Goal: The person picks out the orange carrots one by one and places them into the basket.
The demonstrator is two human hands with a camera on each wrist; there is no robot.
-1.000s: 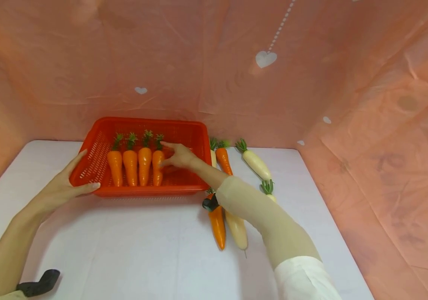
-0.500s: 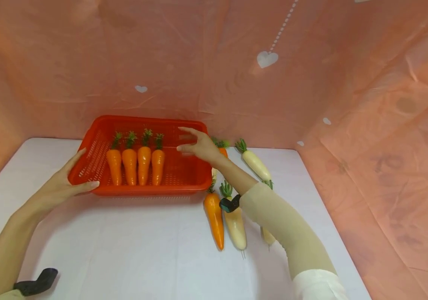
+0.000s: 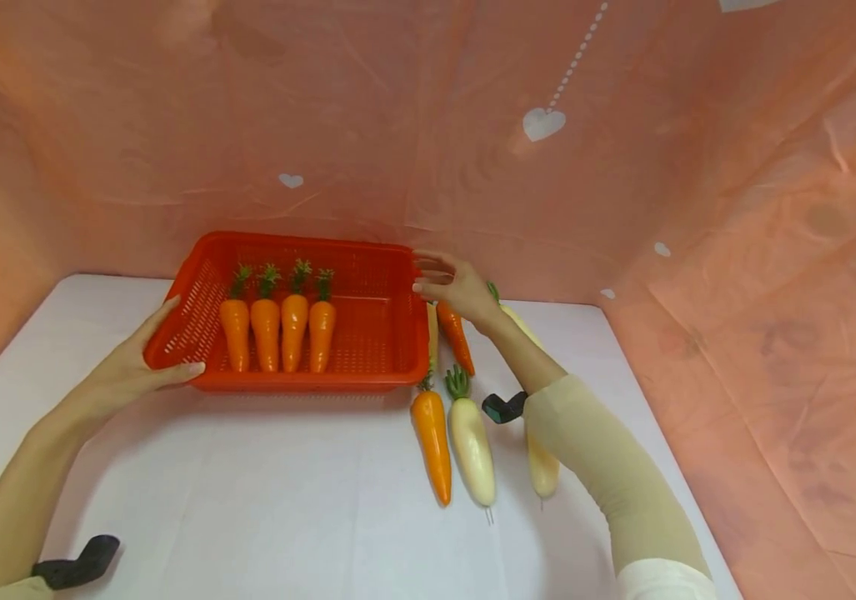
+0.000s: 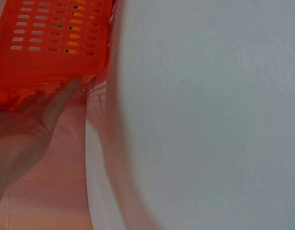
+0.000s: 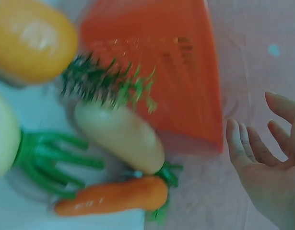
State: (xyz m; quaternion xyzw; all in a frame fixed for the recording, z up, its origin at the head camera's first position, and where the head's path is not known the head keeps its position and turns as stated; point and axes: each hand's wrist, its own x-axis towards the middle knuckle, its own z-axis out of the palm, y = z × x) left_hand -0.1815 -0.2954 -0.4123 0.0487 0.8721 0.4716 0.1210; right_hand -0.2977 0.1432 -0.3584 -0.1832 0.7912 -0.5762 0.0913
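Observation:
A red plastic basket (image 3: 307, 383) stands at the back left of the white table, with a row of several carrots (image 3: 266, 333) lying inside, leafy ends towards the back. My left hand (image 3: 122, 371) holds the basket's front left corner, thumb at the front rim and fingers along the left side. In the left wrist view, that hand (image 4: 22, 139) touches the rim. My right hand (image 3: 468, 292) is just beyond the basket's right end, holding nothing. The right wrist view shows its fingers loosely spread, apart from the basket wall (image 5: 195, 96).
Right of the basket lie an orange carrot (image 3: 433, 446), a white radish (image 3: 473, 450), another carrot (image 3: 455, 333) and a radish (image 3: 543, 467) partly behind the right forearm. Pink cloth (image 3: 367, 125) hangs behind the table (image 3: 262, 500).
My right hand has let go of the rightmost carrot in the basket's row and moved right, out past the basket's right rim. The left hand has stayed on the basket.

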